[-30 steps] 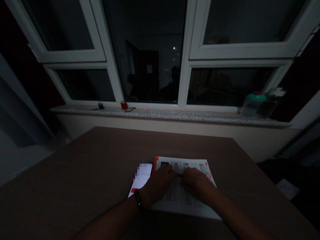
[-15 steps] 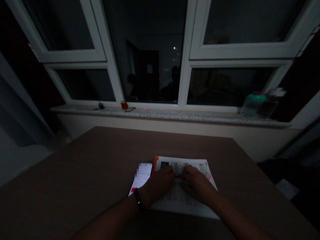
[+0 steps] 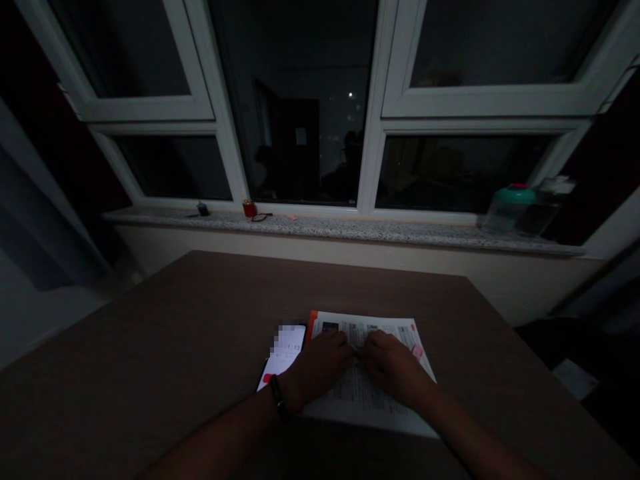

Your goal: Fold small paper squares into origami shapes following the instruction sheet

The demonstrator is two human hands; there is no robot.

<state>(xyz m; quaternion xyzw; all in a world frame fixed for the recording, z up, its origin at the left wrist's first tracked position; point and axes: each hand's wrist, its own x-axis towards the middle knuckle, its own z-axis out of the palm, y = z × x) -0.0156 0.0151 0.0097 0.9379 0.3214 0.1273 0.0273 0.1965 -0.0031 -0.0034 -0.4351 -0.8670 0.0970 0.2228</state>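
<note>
A printed booklet (image 3: 370, 417) with an orange strip along its left edge lies flat on the table under my hands. My left hand (image 3: 325, 360), a dark band on its wrist, is closed, with its fingertips pressed together over the page. Against those fingertips, my right hand (image 3: 393, 363) is closed too, its fingers curled inward. A small light thing seems to be pinched where they meet, too dark to make out. Beside my right hand, a small pink piece (image 3: 417, 351) rests at the page's right edge. Left of the booklet lies a lit phone (image 3: 283, 357), partly behind my left forearm.
The brown table (image 3: 175, 347) reaches to the wall under a window. On the stone sill (image 3: 340, 228) stand a red jar (image 3: 249, 208), a small dark bottle (image 3: 202, 209) and a clear jug with a green lid (image 3: 509, 208). The room is dim.
My right thumb has drawn in closer to my right fingers. Both hands otherwise stay at the same place over the booklet.
</note>
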